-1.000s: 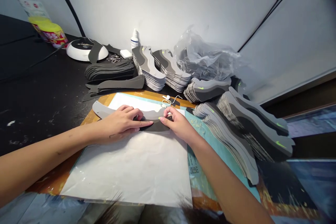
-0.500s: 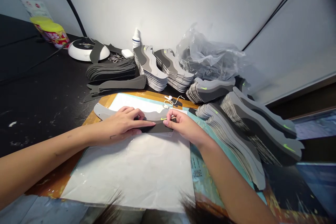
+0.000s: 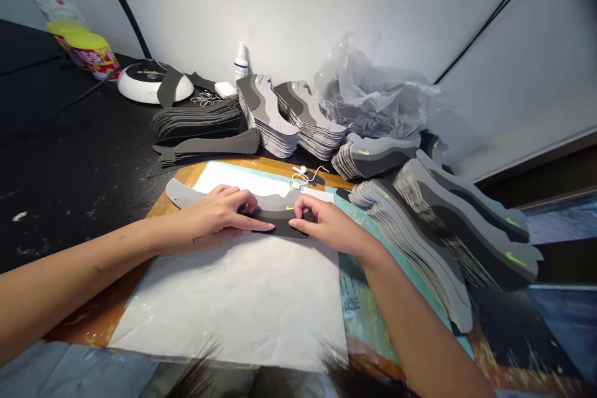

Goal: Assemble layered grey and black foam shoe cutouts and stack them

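Fingertips of the right hand [image 3: 329, 224] have shifted toward the wearer, off the small green mark [image 3: 290, 208] that they partly covered a second ago and onto the dark band [image 3: 289, 229] beside it; the left index finger has slid the same way. Both hands rest on a curved grey panel [image 3: 273, 203]. Left hand [image 3: 212, 221] lies loosely half open, index finger stretched out and pressing the dark band, the other fingers bent. Right hand is curled at the panel's right end, thumb on the dark band; whether it pinches the edge cannot be told.

Under the hands is a white sheet [image 3: 233, 311], and just beyond the right hand an earphone [image 3: 302, 170] with a white cord. To the right of the right hand a fanned stack [image 3: 410, 239] of similar panels lies on a blue sheet [image 3: 359, 273]. Beyond the left hand, on the black table [image 3: 102, 168], is a pile of dark strips [image 3: 196, 121]; farther off, beyond the right hand, sits a clear plastic bag [image 3: 377, 96].
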`<state>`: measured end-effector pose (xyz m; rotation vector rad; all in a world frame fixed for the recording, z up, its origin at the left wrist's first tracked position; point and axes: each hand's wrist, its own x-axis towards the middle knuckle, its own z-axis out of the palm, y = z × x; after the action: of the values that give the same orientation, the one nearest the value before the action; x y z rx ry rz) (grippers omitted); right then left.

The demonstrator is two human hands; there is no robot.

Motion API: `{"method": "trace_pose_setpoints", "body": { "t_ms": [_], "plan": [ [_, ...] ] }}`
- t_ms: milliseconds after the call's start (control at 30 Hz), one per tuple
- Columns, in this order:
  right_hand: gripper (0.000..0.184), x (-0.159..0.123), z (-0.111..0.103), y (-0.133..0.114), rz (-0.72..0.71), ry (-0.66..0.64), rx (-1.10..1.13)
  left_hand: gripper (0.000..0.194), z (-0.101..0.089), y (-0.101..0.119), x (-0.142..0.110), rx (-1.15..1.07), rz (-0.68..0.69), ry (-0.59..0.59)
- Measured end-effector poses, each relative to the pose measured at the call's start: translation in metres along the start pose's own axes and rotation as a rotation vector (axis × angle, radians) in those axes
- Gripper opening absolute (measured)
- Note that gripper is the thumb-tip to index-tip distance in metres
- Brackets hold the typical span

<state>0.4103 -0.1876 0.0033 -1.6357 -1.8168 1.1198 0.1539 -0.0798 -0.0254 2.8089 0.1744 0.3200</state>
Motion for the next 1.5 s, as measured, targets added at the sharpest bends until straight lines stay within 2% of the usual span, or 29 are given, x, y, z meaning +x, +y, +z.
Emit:
{"method": "trace_pose_setpoints", "body": {
  "t_ms": [233,467,600,800,1100,1300,1500],
  "plan": [
    [0.016,0.001,0.001,0.003,-0.028,0.016,-0.056,0.051,-0.002,0.001,0.0,0.045,0.014,-0.024],
    [0.014,0.001,0.004,0.004,-0.035,0.032,-0.096,0.065,-0.004,0.008,0.0,0.163,0.024,-0.105],
    [0.014,0.001,0.005,0.004,-0.038,0.05,-0.119,0.073,-0.003,0.012,0.001,0.145,0.055,-0.12],
    [0.013,0.002,0.007,0.005,-0.054,0.068,-0.131,0.084,-0.001,0.015,0.004,0.069,0.105,-0.268],
    [0.013,0.002,0.006,0.004,-0.075,0.068,-0.127,0.081,0.002,0.01,0.003,0.09,0.153,-0.243],
    [0.013,0.003,0.006,0.003,-0.073,0.069,-0.12,0.087,0.007,0.007,0.001,0.082,0.181,-0.205],
    [0.013,0.002,0.007,0.004,-0.081,0.086,-0.14,0.085,0.003,0.011,0.001,0.07,0.122,-0.229]
  ]
}}
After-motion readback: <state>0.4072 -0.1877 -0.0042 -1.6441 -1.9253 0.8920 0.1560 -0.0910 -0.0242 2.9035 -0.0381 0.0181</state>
